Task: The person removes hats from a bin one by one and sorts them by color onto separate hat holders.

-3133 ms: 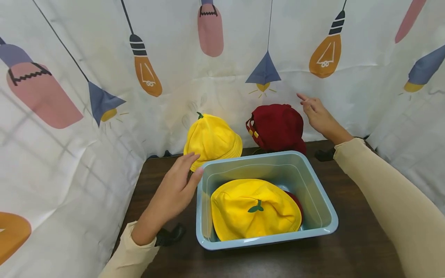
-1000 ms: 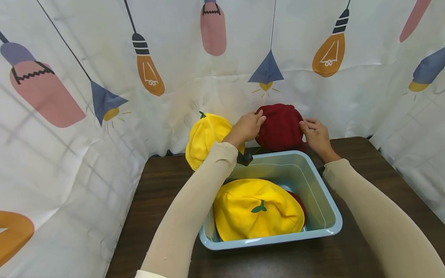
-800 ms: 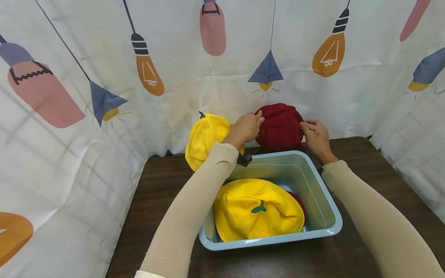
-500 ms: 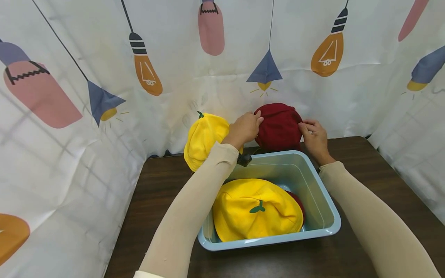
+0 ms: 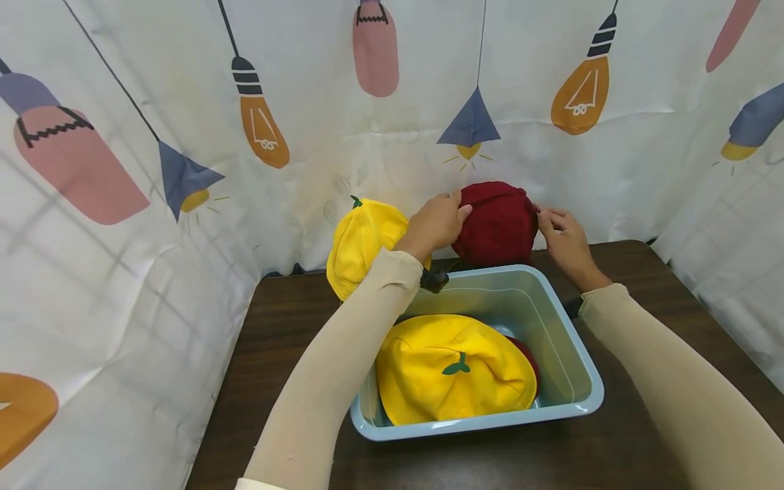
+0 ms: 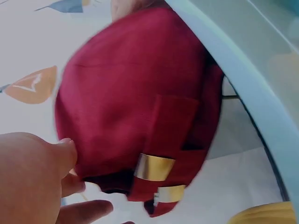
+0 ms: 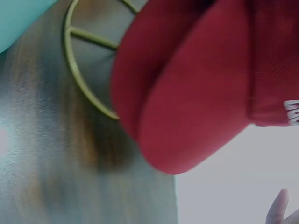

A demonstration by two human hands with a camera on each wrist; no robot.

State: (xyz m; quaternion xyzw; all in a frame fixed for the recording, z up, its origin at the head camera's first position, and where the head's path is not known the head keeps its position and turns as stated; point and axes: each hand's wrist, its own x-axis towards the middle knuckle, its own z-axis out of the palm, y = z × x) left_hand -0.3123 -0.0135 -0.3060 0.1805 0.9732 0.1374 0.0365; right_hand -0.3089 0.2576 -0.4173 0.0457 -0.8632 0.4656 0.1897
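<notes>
Head cam: red cap (image 5: 496,228) far side, just beyond blue tub (image 5: 484,420); crown up, back strap (image 6: 172,123) facing left per L wrist cam, brim (image 7: 187,116) low, long axis unclear. It's btwn L hand (image 5: 436,221) & R hand (image 5: 568,243), each pinching its near edge, thumb + fingertips.

White cloth (image 5: 404,160) hangs behind the table (image 5: 269,327), printed with orange bulbs (image 5: 580,95), blue lampshades (image 5: 469,121) and pink lamps (image 5: 376,51) on dark cords. More of it closes in the left side (image 5: 104,354) and right side (image 5: 725,252), creased and crossed by faint grey grid lines. The tabletop is dark brown wood grain with a rounded far right corner, and light glints softly off its surface.
</notes>
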